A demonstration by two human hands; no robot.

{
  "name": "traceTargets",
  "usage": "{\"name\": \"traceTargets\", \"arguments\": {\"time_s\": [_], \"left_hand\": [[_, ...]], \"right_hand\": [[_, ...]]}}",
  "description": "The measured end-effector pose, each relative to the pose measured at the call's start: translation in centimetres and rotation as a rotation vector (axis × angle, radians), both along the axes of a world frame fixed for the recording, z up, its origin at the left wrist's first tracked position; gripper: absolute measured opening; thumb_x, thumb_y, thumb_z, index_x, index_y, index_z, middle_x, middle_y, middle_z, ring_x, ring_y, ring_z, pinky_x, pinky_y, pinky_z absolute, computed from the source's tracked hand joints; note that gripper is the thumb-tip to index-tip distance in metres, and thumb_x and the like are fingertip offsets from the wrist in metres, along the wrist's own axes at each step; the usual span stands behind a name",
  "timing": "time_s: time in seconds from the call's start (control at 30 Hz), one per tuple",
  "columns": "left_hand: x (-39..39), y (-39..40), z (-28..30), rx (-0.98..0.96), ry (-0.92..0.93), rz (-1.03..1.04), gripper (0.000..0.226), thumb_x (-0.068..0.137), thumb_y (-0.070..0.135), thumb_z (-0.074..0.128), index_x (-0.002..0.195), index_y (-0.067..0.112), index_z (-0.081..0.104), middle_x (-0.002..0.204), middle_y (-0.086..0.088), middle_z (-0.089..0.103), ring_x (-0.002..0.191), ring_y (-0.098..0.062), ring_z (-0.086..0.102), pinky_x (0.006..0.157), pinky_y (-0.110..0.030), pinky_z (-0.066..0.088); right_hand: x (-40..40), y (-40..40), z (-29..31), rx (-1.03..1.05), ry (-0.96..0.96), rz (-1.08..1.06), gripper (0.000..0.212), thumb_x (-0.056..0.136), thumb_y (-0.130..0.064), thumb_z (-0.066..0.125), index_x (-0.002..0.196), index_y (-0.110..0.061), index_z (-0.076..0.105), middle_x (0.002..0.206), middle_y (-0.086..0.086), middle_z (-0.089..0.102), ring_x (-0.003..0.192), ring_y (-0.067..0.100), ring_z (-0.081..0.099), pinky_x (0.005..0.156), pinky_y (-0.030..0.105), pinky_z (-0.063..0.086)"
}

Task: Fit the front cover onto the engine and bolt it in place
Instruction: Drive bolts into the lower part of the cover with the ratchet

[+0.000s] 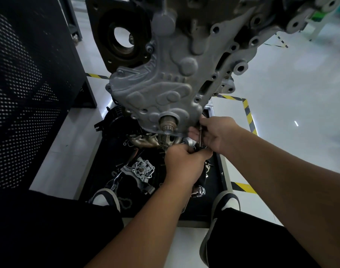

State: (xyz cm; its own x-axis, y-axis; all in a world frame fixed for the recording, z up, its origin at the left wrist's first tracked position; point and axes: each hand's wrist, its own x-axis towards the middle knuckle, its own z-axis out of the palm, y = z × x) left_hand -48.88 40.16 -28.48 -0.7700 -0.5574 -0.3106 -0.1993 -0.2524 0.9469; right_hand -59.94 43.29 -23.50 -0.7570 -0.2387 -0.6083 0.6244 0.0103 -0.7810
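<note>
Cover seated on the engine, bolting under way at its lower right corner.

At the left, a black tray (pixel 107 182) on the floor holds loose parts, among them a pump housing (pixel 143 170) and a manifold (pixel 146 141). Above it the cover (pixel 165 84) sits flat against the engine (pixel 281 20), with the crank snout (pixel 168 125) poking through its lower hole, so the fitting looks done. Many bolt holes along its right edge show empty, so most bolting seems left. The left hand (pixel 181 163) curls its fingers around something small below the cover; I cannot tell what. The right hand (pixel 216 132) grips a thin tool (pixel 200 135) held upright at the cover's lower right corner.
</note>
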Motion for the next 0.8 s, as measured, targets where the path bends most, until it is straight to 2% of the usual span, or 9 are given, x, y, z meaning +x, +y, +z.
{"name": "traceTargets", "arguments": {"time_s": [0.1, 0.2, 0.3, 0.43, 0.5, 0.53, 0.6, 0.67, 0.8], "left_hand": [[0.0, 0.4, 0.2, -0.019, 0.000, 0.013, 0.039, 0.070, 0.020, 0.084, 0.058, -0.002, 0.055, 0.048, -0.002, 0.048, 0.045, -0.016, 0.041, 0.044, -0.022, 0.033], [0.3, 0.4, 0.0, 0.113, 0.020, -0.022, 0.044, 0.073, 0.025, 0.083, 0.078, -0.011, 0.058, 0.064, -0.009, 0.054, 0.060, -0.018, 0.051, 0.058, -0.032, 0.041], [0.7, -0.1, -0.3, 0.197, -0.023, -0.086, 0.034, 0.081, 0.032, 0.082, 0.082, 0.000, 0.071, 0.074, -0.004, 0.068, 0.069, -0.019, 0.065, 0.063, -0.030, 0.051], [1.4, -0.7, -0.1, 0.317, -0.042, -0.173, 0.020, 0.090, 0.035, 0.074, 0.092, 0.016, 0.080, 0.095, -0.008, 0.079, 0.091, -0.029, 0.076, 0.082, -0.044, 0.062], [1.6, -1.0, 0.2, 0.391, -0.023, -0.174, 0.026, 0.092, 0.034, 0.072, 0.095, 0.010, 0.079, 0.090, -0.011, 0.079, 0.079, -0.031, 0.077, 0.071, -0.044, 0.063], [1.8, -1.1, 0.4, 0.408, -0.030, -0.163, 0.027, 0.092, 0.036, 0.072, 0.091, 0.009, 0.078, 0.080, -0.007, 0.078, 0.067, -0.026, 0.075, 0.060, -0.037, 0.061], [2.0, -1.1, 0.8, 0.408, -0.063, -0.146, 0.028, 0.091, 0.040, 0.073, 0.079, 0.014, 0.074, 0.058, 0.002, 0.069, 0.046, -0.015, 0.064, 0.044, -0.022, 0.049], [2.2, -1.0, 1.2, 0.415, -0.074, -0.141, 0.030, 0.090, 0.040, 0.074, 0.073, 0.015, 0.072, 0.051, 0.003, 0.064, 0.039, -0.012, 0.059, 0.040, -0.019, 0.044], [1.7, -1.1, 1.1, 0.282, -0.099, -0.114, 0.029, 0.081, 0.043, 0.082, 0.087, 0.015, 0.078, 0.076, 0.001, 0.078, 0.068, -0.018, 0.075, 0.063, -0.032, 0.058]], "right_hand": [[-0.2, 0.1, 0.1, 0.080, 0.040, 0.050, 0.020, 0.109, -0.016, 0.048, 0.095, -0.012, 0.061, 0.081, 0.012, 0.063, 0.050, 0.017, 0.065, 0.041, 0.028, 0.056], [-0.3, 0.5, 0.3, 0.120, 0.027, 0.129, 0.024, 0.109, -0.024, 0.049, 0.092, -0.010, 0.060, 0.074, 0.008, 0.061, 0.041, 0.015, 0.064, 0.040, 0.028, 0.055], [0.0, 1.6, 0.8, 0.141, 0.041, 0.176, 0.022, 0.106, -0.026, 0.056, 0.093, -0.009, 0.063, 0.070, 0.006, 0.066, 0.047, 0.017, 0.066, 0.046, 0.031, 0.058], [2.9, 5.1, -0.5, 0.328, 0.219, 0.274, 0.036, 0.102, -0.045, 0.058, 0.102, -0.012, 0.070, 0.080, 0.007, 0.073, 0.065, 0.024, 0.071, 0.079, 0.052, 0.061], [6.1, 7.5, -1.9, 0.421, 0.246, 0.491, 0.053, 0.098, -0.067, 0.046, 0.107, -0.022, 0.072, 0.094, 0.001, 0.078, 0.084, 0.021, 0.076, 0.091, 0.048, 0.057], [7.7, 8.6, -2.4, 0.442, 0.229, 0.625, 0.060, 0.096, -0.074, 0.041, 0.108, -0.025, 0.074, 0.098, -0.002, 0.079, 0.091, 0.018, 0.075, 0.091, 0.042, 0.053], [10.0, 10.5, -2.8, 0.448, 0.227, 0.826, 0.065, 0.095, -0.074, 0.044, 0.104, -0.017, 0.074, 0.092, -0.004, 0.077, 0.087, 0.013, 0.071, 0.085, 0.033, 0.049], [10.6, 12.2, -1.7, 0.507, 0.353, 0.924, 0.052, 0.096, -0.061, 0.058, 0.093, -0.010, 0.070, 0.079, -0.002, 0.067, 0.073, 0.011, 0.062, 0.074, 0.029, 0.049], [10.3, 15.4, 2.6, 0.827, 0.811, 0.944, 0.011, 0.085, -0.039, 0.077, 0.081, -0.038, 0.068, 0.074, -0.012, 0.068, 0.068, 0.004, 0.062, 0.064, 0.026, 0.050]]}}
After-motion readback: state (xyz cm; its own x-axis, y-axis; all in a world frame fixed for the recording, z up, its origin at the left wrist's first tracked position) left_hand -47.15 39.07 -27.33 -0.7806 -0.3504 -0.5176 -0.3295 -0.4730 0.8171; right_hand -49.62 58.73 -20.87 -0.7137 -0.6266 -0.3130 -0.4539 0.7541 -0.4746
